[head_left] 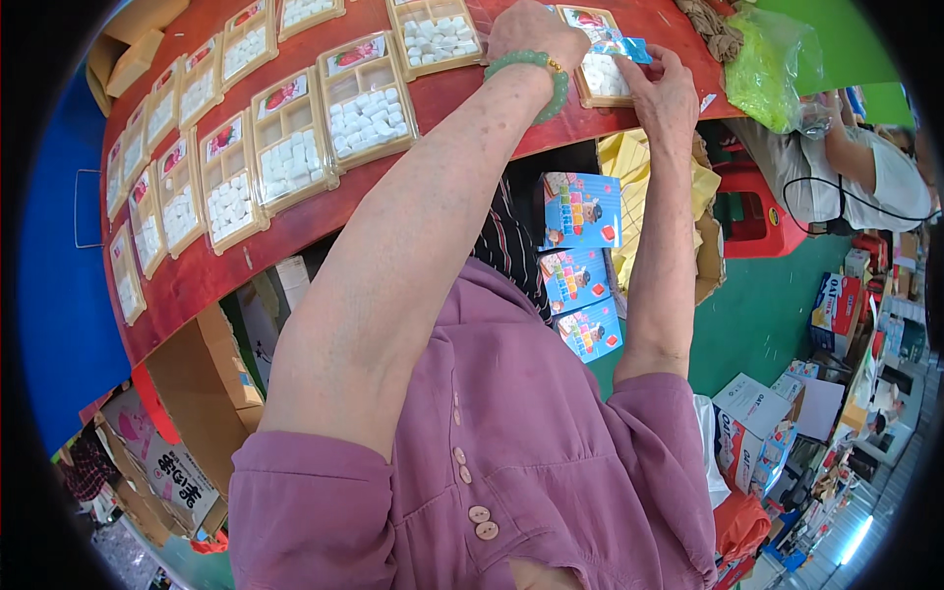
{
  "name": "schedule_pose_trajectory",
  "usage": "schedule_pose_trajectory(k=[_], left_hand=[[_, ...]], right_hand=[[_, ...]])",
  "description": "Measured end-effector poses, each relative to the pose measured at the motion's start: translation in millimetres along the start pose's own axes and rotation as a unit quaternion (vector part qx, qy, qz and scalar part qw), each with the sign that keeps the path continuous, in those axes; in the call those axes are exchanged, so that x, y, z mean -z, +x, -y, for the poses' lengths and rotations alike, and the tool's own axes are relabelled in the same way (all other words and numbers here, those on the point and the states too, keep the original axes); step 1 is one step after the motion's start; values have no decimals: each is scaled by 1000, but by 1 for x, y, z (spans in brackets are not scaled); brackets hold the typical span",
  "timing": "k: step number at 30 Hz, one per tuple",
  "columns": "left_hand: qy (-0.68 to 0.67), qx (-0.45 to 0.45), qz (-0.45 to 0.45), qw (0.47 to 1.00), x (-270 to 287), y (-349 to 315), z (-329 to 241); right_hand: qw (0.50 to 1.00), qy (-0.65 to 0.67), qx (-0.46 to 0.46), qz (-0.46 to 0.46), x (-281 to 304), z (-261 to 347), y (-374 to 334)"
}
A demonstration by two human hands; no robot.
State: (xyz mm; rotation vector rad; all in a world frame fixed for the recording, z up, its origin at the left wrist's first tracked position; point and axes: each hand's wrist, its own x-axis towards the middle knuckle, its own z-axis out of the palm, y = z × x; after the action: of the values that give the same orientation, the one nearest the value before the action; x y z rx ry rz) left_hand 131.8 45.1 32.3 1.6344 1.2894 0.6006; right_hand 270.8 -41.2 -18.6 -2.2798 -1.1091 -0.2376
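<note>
At the right end of the red table a tan plastic tray (604,75) holds white pellet-like pieces, with a strawberry-picture card in its upper part. My right hand (664,98) is at this tray's right side, thumb and fingers closed on a small shiny blue packet (623,48) that lies across the tray. My left hand (537,35), with a green bead bracelet (559,88) at the wrist, reaches to the tray's left side. Its back faces me and its fingers are mostly hidden. Just left of that hand sits another filled tray (436,37).
Several similar filled trays (366,113) stand in rows on the red table (295,231). Below its edge are blue printed boxes (582,211) and a carton with yellow lining (629,157). A red stool (755,211) and a yellow-green plastic bag (772,74) are at the right.
</note>
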Motion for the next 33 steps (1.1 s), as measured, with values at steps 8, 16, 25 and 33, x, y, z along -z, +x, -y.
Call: schedule_pose_trajectory(k=[8, 16, 25, 33], left_hand=[[35, -45, 14, 998, -4, 9, 10], [31, -55, 38, 997, 1, 10, 11], [-22, -19, 63, 998, 8, 15, 11], [-11, -46, 91, 995, 6, 21, 19]], right_hand=[[992, 63, -84, 64, 13, 9, -14], [991, 37, -83, 97, 18, 3, -8], [977, 16, -85, 196, 13, 5, 16], [956, 23, -115, 268, 9, -5, 35]])
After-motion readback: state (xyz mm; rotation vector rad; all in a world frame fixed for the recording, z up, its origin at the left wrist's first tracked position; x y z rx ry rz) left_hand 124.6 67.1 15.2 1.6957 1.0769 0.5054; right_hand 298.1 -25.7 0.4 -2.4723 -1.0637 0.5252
